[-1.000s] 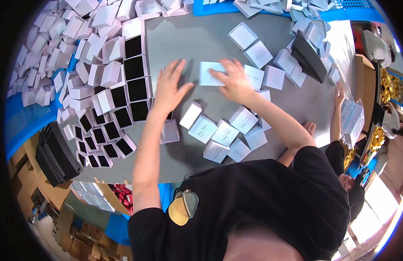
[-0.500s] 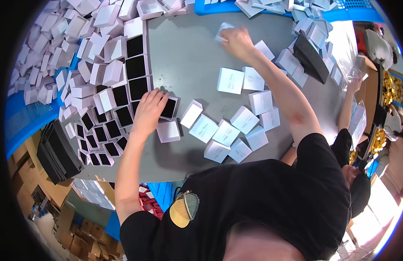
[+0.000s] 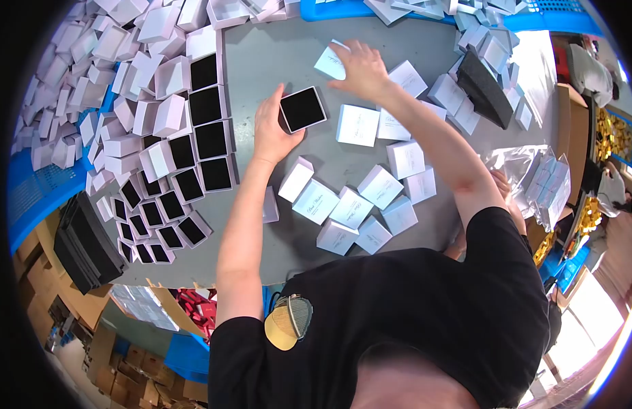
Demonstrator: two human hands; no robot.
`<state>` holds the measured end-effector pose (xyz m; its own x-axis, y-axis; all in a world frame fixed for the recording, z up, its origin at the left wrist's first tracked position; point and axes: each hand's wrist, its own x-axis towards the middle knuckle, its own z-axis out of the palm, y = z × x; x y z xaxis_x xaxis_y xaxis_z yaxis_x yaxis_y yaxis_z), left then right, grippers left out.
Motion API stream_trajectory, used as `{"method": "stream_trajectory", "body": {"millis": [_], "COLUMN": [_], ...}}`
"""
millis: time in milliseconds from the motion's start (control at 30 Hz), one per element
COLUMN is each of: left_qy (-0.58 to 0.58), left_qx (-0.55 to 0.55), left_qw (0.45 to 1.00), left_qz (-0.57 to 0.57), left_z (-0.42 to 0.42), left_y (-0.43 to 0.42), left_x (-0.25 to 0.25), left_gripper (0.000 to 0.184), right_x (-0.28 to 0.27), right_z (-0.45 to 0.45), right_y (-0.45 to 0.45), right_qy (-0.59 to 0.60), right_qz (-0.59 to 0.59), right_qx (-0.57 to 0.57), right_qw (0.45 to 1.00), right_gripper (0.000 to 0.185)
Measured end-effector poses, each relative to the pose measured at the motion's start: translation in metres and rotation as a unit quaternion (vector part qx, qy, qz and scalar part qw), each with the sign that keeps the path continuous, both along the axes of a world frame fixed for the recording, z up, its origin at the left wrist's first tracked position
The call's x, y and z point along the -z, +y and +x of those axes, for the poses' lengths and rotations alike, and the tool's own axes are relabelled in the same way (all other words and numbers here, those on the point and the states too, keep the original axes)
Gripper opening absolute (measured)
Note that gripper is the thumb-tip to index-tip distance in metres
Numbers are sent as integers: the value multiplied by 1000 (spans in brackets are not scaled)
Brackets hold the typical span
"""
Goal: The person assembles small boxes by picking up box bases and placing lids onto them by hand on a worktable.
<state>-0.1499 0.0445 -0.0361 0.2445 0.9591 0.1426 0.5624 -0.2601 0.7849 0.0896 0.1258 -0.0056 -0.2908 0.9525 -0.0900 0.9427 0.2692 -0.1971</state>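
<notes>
My left hand (image 3: 273, 133) is closed on a small white box base with a black insert (image 3: 303, 109), gripping it by its left side over the middle of the grey table. At the table's far side my right hand (image 3: 362, 71) grips a white box lid (image 3: 329, 63) with script printed on its top. The lid and the base are apart. Several white boxes with printed lids (image 3: 357, 125) lie below my right hand. To the left of my left hand stand rows of bases with black inserts (image 3: 210, 140).
White box parts (image 3: 118, 41) are heaped at the left, partly over a blue basket (image 3: 46, 194). Black foam sheets (image 3: 91, 238) stack at the left edge; a dark foam block (image 3: 486, 88) leans at the right. A co-worker's hand (image 3: 501, 185) is near a clear plastic bag (image 3: 534, 180).
My left hand has moved right and up from the rows, carrying a base. My right hand has shifted slightly down and left with the lid. The plastic bag at the right came down onto the table.
</notes>
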Motion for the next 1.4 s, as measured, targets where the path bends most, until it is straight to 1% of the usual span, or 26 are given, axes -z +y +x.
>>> {"method": "stream_trajectory", "body": {"millis": [67,100,133,167,200,233,300,400,500,600,700,800,867,933,967,1000,1033,1067,1100,1133,1167,1200,1233,1267,1367,1400], "left_qy": [-45,-32,-19,-6,9,24,37,31,26,28,31,52,45,73,139,208,265,292,317,337,347,357,366,360,342,325], "left_qx": [-21,-20,-19,-19,-21,-22,-25,-27,-18,-10,18,16,-30,-70,-79,-62,-64,-59,-51,-37,-25,-12,-1,-14,-27,-15], "left_qw": [998,999,999,1000,1000,999,999,999,999,999,999,998,997,991,981,970,957,951,945,940,936,933,930,931,936,942], "left_qz": [-33,-25,-17,-10,-7,-3,-4,-19,6,31,15,28,57,90,108,113,103,83,64,45,44,42,42,59,83,81], "left_z": [1,1,0,-2,-3,-4,-3,-4,-4,-3,-6,-12,-27,-60,-80,-103,-123,-136,-144,-147,-147,-145,-144,-145,-143,-139], "left_y": [-2,-1,0,-1,-2,-1,2,-1,-2,-3,-3,-12,-26,-44,-58,-71,-89,-104,-115,-123,-127,-130,-131,-132,-122,-120], "left_x": [0,4,8,12,14,14,14,14,16,16,14,-19,-57,-81,-87,-89,-84,-83,-83,-83,-80,-78,-73,-62,-50,-53], "left_gripper": [98,99,100,101,102,104,107,111,111,110,106,100,87,71,57,51,48,47,47,46,45,45,45,29,7,2], "right_x": [14,8,2,-7,-18,-20,-28,-27,-30,-24,-18,-16,-21,-27,-31,-33,-46,-57,-49,-38,-32,-27,-15,-4,16,16], "right_z": [2,-3,-6,-8,-12,-22,-37,-41,-45,-43,-45,-55,-48,-32,-18,-5,5,16,32,53,61,68,72,75,75,68], "right_y": [1,1,1,3,1,-4,-24,-41,-54,-61,-65,-66,-65,-69,-75,-79,-77,-75,-70,-49,-32,-7,18,39,75,74], "right_qy": [76,115,205,293,376,312,251,219,159,188,167,53,26,5,-3,-9,-3,1,17,54,42,43,37,30,-114,-120], "right_qz": [27,40,-28,-95,-160,-184,-192,-111,-24,-6,18,11,-33,-63,-70,-78,-124,-171,-114,-62,36,45,150,254,173,175], "right_qx": [1,0,-30,-62,-92,-145,-193,-233,-270,-245,-243,-221,-206,-176,-156,-140,-101,-62,-45,-71,-65,5,41,77,152,124], "right_qw": [997,993,978,949,908,921,929,941,949,951,955,974,978,982,985,987,987,983,992,994,996,998,987,964,966,969], "right_gripper": [75,76,76,76,76,75,75,74,63,67,67,68,70,70,69,68,62,56,41,32,26,26,27,28,35,35]}}
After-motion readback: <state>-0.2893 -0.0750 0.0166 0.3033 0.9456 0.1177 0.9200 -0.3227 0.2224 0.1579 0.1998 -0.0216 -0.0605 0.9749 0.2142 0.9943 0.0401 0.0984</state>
